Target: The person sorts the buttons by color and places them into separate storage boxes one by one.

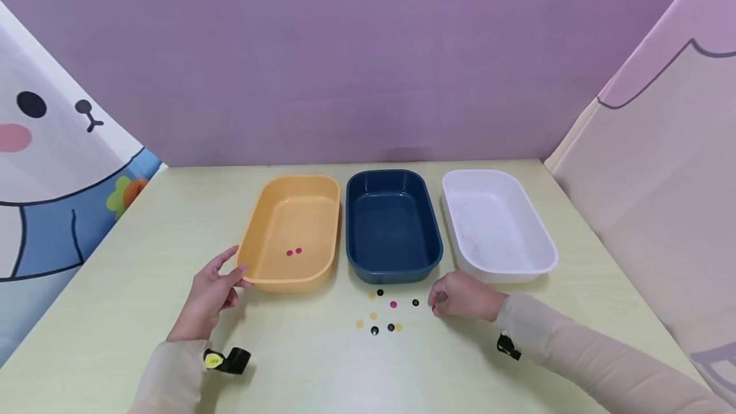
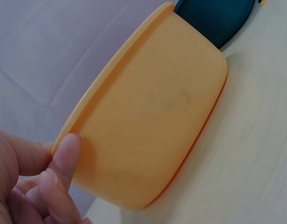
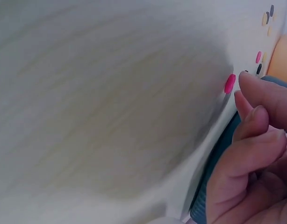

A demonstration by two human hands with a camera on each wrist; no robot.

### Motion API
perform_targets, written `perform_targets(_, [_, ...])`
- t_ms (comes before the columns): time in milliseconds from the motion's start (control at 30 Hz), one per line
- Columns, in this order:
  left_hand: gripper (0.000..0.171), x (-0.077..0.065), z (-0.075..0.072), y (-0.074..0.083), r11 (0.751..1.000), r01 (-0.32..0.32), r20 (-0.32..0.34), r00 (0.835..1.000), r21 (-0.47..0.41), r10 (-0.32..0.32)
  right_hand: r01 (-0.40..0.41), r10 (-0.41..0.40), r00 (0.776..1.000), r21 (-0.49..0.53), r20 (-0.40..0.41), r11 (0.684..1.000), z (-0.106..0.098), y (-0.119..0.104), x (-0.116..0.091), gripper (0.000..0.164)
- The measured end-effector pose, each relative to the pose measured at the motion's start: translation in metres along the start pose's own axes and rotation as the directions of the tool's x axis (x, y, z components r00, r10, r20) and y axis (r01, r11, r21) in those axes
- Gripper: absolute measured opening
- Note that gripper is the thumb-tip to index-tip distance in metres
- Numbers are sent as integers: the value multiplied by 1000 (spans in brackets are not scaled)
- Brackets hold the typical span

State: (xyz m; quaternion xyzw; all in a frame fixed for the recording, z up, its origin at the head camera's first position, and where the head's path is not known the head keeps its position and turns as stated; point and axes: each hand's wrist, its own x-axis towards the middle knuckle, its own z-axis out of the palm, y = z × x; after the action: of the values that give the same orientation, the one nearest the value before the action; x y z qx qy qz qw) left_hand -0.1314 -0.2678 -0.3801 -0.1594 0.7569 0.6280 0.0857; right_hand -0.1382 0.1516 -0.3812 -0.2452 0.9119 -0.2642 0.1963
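In the head view, my left hand (image 1: 209, 292) grips the near left corner of a yellow tray (image 1: 247, 260). The left wrist view shows finger and thumb pinching its rim. Two pink buttons (image 1: 294, 252) lie inside this tray. My right hand (image 1: 462, 296) is low over the table, before the white tray (image 1: 500, 271). In the right wrist view a pink button (image 3: 230, 84) lies beside its bent fingertips, which appear apart from it. Left of that hand are scattered black buttons (image 1: 415, 303), yellow buttons (image 1: 373, 316) and another pink button (image 1: 393, 304).
A dark blue tray (image 1: 394, 273) stands between the yellow and white ones, all in a row on the pale table (image 1: 299, 363). A purple cloth (image 1: 368, 62) hangs behind, with printed cloths (image 1: 57, 145) at the sides.
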Motion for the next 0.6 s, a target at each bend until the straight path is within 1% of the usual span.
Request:
perform_targets(200, [63,-2,1,1,1000,-7,4,1000,-4,7,-5,5,1000,3,-4,1000,1,1,-1,7])
perform_targets(433, [62,-3,1,2,1000,-14,1,1000,-4,14,20,-20,1000,-30,-9,999,2,3,-1,7])
perform_targets(600, [63,-3,1,2,1000,-15,1,1000,-8,15,23,-24,1000,-38,-9,999,1,3,0,9])
